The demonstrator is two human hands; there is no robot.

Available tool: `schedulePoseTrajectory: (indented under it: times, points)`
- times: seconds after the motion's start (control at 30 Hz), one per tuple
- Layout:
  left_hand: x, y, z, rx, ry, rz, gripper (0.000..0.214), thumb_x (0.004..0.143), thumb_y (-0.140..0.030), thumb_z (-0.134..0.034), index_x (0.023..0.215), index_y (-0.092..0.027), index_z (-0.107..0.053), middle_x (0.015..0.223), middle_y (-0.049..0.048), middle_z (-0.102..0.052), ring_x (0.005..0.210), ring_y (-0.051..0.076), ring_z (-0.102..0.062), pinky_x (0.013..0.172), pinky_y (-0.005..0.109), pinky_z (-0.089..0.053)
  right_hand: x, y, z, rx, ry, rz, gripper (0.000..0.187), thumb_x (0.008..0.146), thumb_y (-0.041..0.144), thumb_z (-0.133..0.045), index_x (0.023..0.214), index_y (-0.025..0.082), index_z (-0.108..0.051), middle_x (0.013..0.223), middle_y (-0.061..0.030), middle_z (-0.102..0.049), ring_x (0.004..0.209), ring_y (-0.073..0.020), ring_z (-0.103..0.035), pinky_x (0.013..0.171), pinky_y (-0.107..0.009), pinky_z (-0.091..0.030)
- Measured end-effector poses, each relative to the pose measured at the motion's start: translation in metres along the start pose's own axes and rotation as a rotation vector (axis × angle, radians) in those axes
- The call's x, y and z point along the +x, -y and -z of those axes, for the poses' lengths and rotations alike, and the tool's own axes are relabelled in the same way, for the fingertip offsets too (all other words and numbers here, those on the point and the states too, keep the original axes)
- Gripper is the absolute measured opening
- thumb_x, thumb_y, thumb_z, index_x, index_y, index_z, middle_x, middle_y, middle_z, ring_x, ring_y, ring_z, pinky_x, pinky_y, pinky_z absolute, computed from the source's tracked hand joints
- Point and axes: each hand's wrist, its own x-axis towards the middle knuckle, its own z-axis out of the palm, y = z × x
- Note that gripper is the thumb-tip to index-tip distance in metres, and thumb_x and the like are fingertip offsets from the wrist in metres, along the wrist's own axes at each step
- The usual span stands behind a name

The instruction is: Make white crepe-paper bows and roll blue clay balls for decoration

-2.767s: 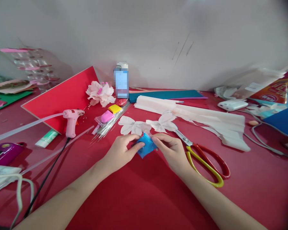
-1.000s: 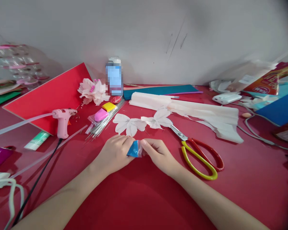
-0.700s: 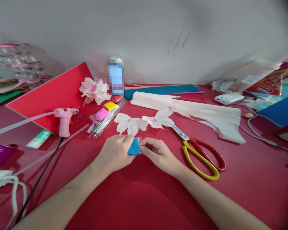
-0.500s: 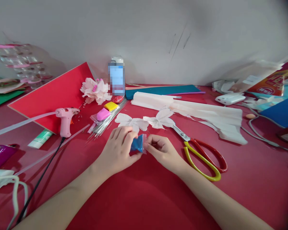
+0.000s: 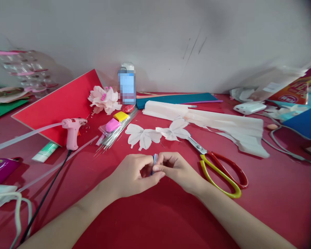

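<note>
Your left hand [image 5: 133, 173] and right hand [image 5: 176, 167] are narrow, fingers curled, both pinching one small blue packet in clear plastic [image 5: 154, 164] at mid-front of the red desk [image 5: 155, 221]. Packet is edge-on, long axis near upright, top end pointing away from you with a slight tilt. Your fingers hide most of it, so shape and contents are hard to make out.

Counts: two white butterfly-shaped paper cutouts [image 5: 142, 136] [image 5: 174, 129] just beyond your hands, not touching them. One pair of steel scissors with red and yellow handles [image 5: 219, 167] right of your right hand, apart. One pink hot-glue gun [image 5: 72, 133] well left. One bundle of thin silver wires [image 5: 116, 133] between it and the cutouts. One tall bottle [image 5: 126, 86] at the back, label pixelated.
</note>
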Motion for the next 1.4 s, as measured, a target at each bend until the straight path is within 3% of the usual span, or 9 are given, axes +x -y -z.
schedulePoseTrajectory:
  times: [0.23,0.43,0.57,0.7,0.77,0.9,1.07,1.27,1.4]
  points:
    - [0.001,0.003,0.004,-0.139,0.071,0.059,0.029,0.086,-0.025,-0.046,0.06,-0.017,-0.035,0.054,-0.0061,-0.037,0.05,0.006,-0.033,0.046,0.02,-0.025,0.0,-0.002,0.0,-0.185,0.007,0.144,0.029,0.088,0.036,-0.054,0.068,0.017,-0.056,0.065,0.0018,-0.055,0.061,-0.0086,-0.049,0.061,-0.022,-0.041]
    - [0.0,0.009,0.004,-0.061,0.041,0.054,0.031,0.085,-0.023,-0.043,0.059,-0.018,-0.028,0.053,-0.0065,-0.028,0.047,0.006,-0.027,0.044,0.022,-0.02,-0.001,-0.002,-0.005,-0.277,-0.003,0.186,0.029,0.092,0.036,-0.048,0.07,0.017,-0.051,0.065,0.0022,-0.052,0.06,-0.0084,-0.046,0.058,-0.021,-0.039]
    - [0.0,0.006,0.002,-0.053,-0.011,0.042,0.032,0.086,-0.02,-0.041,0.058,-0.019,-0.025,0.052,-0.0065,-0.026,0.048,0.006,-0.025,0.044,0.023,-0.019,-0.003,-0.003,-0.01,-0.368,-0.09,0.182,0.029,0.091,0.036,-0.047,0.069,0.018,-0.048,0.063,0.0027,-0.048,0.057,-0.0087,-0.042,0.054,-0.022,-0.036]
    - [0.0,0.001,0.002,-0.012,-0.021,-0.025,0.026,0.087,-0.021,-0.042,0.062,-0.018,-0.035,0.057,-0.0048,-0.04,0.053,0.007,-0.035,0.049,0.022,-0.025,-0.004,-0.003,-0.009,-0.497,-0.157,0.193,0.034,0.09,0.04,-0.05,0.065,0.019,-0.04,0.059,0.0046,-0.038,0.054,-0.0086,-0.032,0.049,-0.022,-0.028]
    - [0.001,-0.001,0.002,0.006,-0.023,-0.021,0.025,0.088,-0.02,-0.041,0.064,-0.018,-0.035,0.059,-0.0044,-0.042,0.054,0.007,-0.037,0.049,0.021,-0.026,-0.003,-0.003,-0.007,-0.49,-0.113,0.199,0.035,0.091,0.042,-0.045,0.065,0.019,-0.04,0.06,0.0038,-0.04,0.055,-0.0089,-0.035,0.05,-0.023,-0.03]
    - [0.001,-0.002,0.001,-0.005,-0.079,0.009,0.03,0.087,-0.018,-0.041,0.06,-0.019,-0.026,0.054,-0.0062,-0.03,0.049,0.006,-0.028,0.045,0.022,-0.021,-0.003,-0.001,-0.004,-0.458,-0.024,0.214,0.035,0.095,0.038,-0.037,0.069,0.018,-0.049,0.064,0.0014,-0.047,0.059,-0.0097,-0.041,0.057,-0.023,-0.034]
    - [0.002,-0.003,-0.001,0.002,-0.171,-0.008,0.033,0.082,-0.016,-0.046,0.057,-0.018,-0.024,0.05,-0.0069,-0.026,0.046,0.005,-0.024,0.043,0.022,-0.019,-0.003,0.004,-0.005,-0.526,-0.039,0.227,0.034,0.095,0.033,-0.037,0.066,0.018,-0.046,0.06,0.003,-0.04,0.055,-0.0089,-0.034,0.052,-0.023,-0.03]
    - [0.0,-0.005,0.002,0.028,-0.168,-0.062,0.031,0.079,-0.013,-0.046,0.056,-0.018,-0.027,0.05,-0.0068,-0.029,0.045,0.005,-0.027,0.043,0.02,-0.021,-0.002,0.007,-0.006,-0.54,0.021,0.228,0.034,0.093,0.029,-0.036,0.06,0.019,-0.032,0.057,0.0047,-0.028,0.052,-0.008,-0.024,0.046,-0.023,-0.023]
    - [0.0,-0.006,0.005,0.032,-0.153,-0.079,0.031,0.082,-0.014,-0.045,0.057,-0.019,-0.026,0.051,-0.0065,-0.03,0.047,0.006,-0.028,0.044,0.021,-0.022,-0.002,0.005,-0.007,-0.553,-0.017,0.267,0.034,0.095,0.031,-0.035,0.063,0.019,-0.038,0.058,0.004,-0.034,0.053,-0.0083,-0.029,0.049,-0.023,-0.027]
